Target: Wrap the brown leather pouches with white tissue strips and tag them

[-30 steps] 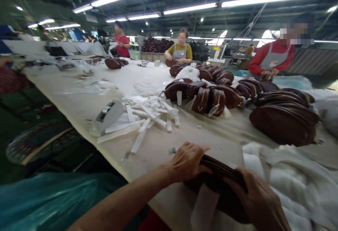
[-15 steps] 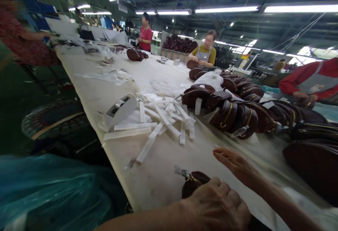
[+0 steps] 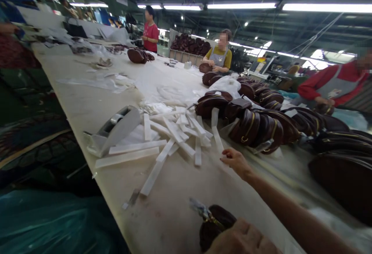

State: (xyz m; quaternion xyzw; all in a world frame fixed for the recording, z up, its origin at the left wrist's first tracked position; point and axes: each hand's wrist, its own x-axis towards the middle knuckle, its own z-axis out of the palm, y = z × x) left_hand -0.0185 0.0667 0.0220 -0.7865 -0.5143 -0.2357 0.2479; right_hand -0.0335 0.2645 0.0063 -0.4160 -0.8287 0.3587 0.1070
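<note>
Near the bottom edge, my left hand (image 3: 244, 238) is closed over a small dark brown leather bag (image 3: 216, 223). The bag has a gold-coloured zip and a plastic-wrapped metal piece at its end. My right hand (image 3: 236, 162) reaches forward over the table, its thumb and fingers pinched at the lower end of a white strip (image 3: 217, 139). That strip lies at the right side of a loose pile of white strips (image 3: 177, 132). Part of the bag is hidden under my left hand.
A tape dispenser (image 3: 116, 128) stands at the table's left edge. Brown bags (image 3: 269, 130) are lined up on the right. Three co-workers, one in a yellow top (image 3: 222, 54), stand around the table (image 3: 95, 87). Teal plastic (image 3: 52, 223) lies at lower left.
My right hand has moved forward and left, from flat above the table to the end of a white strip. My left hand and the bag sit lower in view.
</note>
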